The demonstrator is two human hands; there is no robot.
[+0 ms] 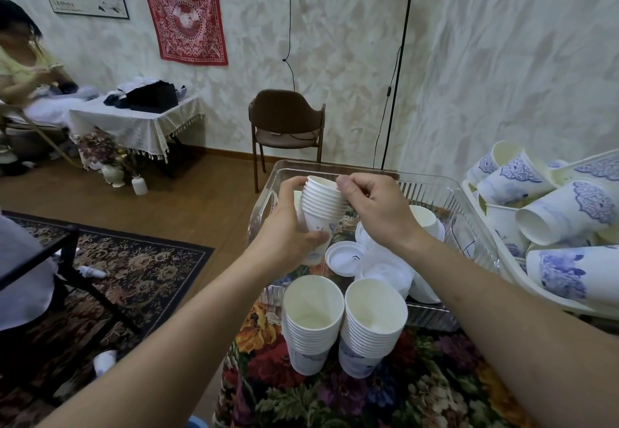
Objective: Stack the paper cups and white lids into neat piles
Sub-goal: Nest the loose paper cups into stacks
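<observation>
Your left hand [288, 226] has its grip curled round a nested stack of paper cups [320, 211], holding it up, tilted, above the far left part of the clear plastic tray [432, 190]. Your right hand [375, 208] meets the stack from the right, thumb and fingertips pinching the rim of the topmost cup, so both grips are clamped on the same stack.

Below your hands, loose white lids [345, 257] lie in the tray, with a few more cups towards its right side. Near you, just in front of the tray, two finished cup piles stand upright side by side on the flowered desk cloth [418, 390]: the left pile [311, 324] and the right pile [371, 327], close together, possibly touching.

On the right, a white basket [482, 223] holds a jumble of larger cups with blue patterns [569, 213], lying at all angles.

Far across the room stands a brown chair [286, 119] against the wall.
</observation>
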